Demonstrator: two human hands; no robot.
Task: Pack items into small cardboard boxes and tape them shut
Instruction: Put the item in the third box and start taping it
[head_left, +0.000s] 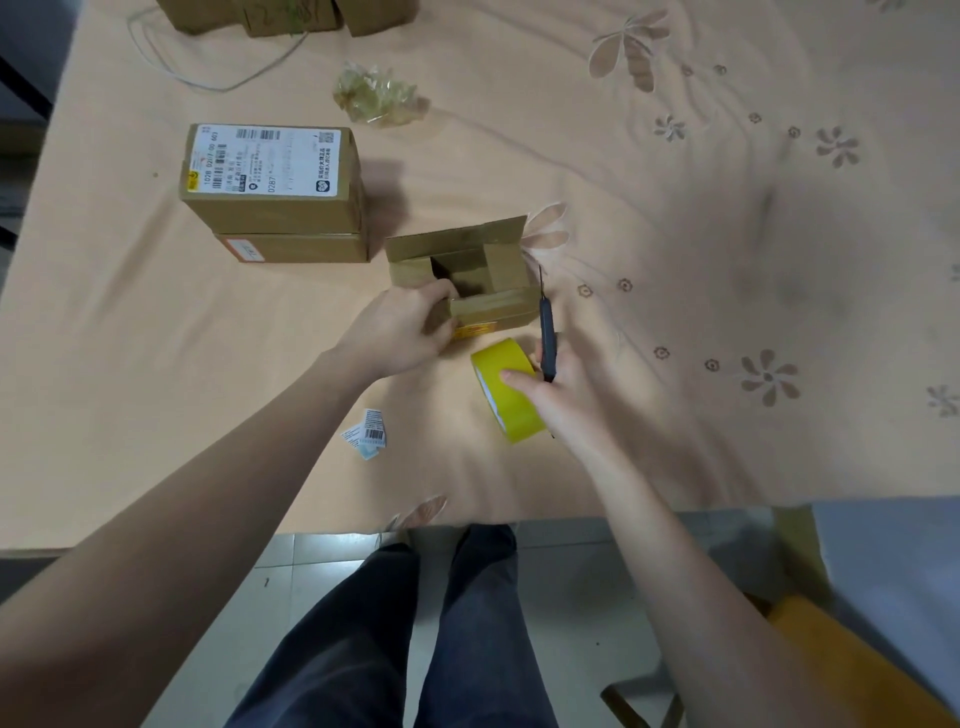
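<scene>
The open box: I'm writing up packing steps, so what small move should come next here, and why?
Probably fold the flaps shut. The open box still has its flaps up, the left hand grips its near corner, and the right hand already holds the yellow tape roll and the knife. Whether anything is inside cannot be seen.

The open box (464, 270) and the two stacked boxes (275, 197) are of matt brown cardboard, and the upper one carries a smooth white paper label (262, 158). The tape roll (506, 392) is glossy yellow plastic, the knife (546, 338) has a dark matt handle, and the crumpled wad (379, 96) looks like shiny clear film. The tabletop (156, 338) is covered with a soft, matt peach cloth with stitched flowers, slightly wrinkled.
</scene>
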